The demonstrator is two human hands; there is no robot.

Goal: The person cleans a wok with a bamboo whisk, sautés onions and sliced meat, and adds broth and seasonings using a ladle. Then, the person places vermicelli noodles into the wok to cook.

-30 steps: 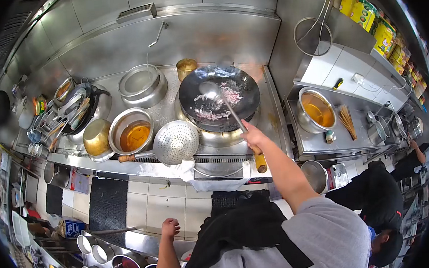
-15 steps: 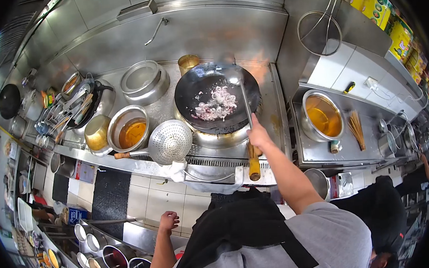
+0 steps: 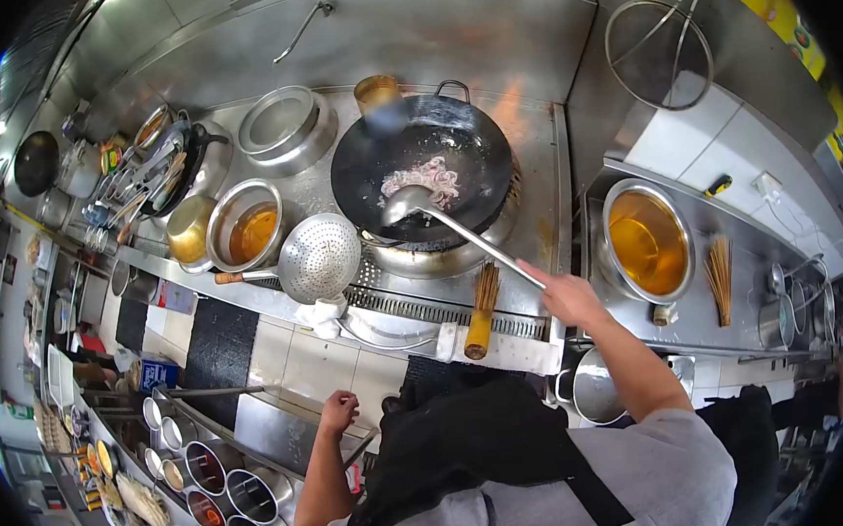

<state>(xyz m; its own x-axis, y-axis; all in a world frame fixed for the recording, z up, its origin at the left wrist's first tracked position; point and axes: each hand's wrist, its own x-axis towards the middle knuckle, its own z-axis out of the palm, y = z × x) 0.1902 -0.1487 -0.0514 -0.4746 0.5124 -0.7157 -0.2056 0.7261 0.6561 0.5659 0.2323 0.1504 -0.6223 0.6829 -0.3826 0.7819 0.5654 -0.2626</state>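
My right hand (image 3: 571, 297) is closed round the end of a long-handled metal ladle (image 3: 408, 203). The ladle's bowl rests in a black wok (image 3: 356, 165) on the stove, at the near side of some thin pinkish-white pieces (image 3: 435, 176). My left hand (image 3: 340, 408) hangs low over the floor, away from the stove, with its fingers curled; whether anything is in it is too small to tell. A bamboo brush (image 3: 482, 322) lies at the stove's front edge, between the wok and my right arm.
Left of the wok are a perforated strainer (image 3: 319, 258), a pot of amber liquid (image 3: 254, 231) and a lidless-looking steel pot (image 3: 285, 131). Another pot of amber liquid (image 3: 647, 242) stands at the right. Several sauce containers (image 3: 204, 466) are at lower left. A person in black (image 3: 746, 436) is at lower right.
The ladle has swung from the wok's far side to its near side, and my right hand has moved right and toward me. The wok is tilted differently, and the camera view has shifted.
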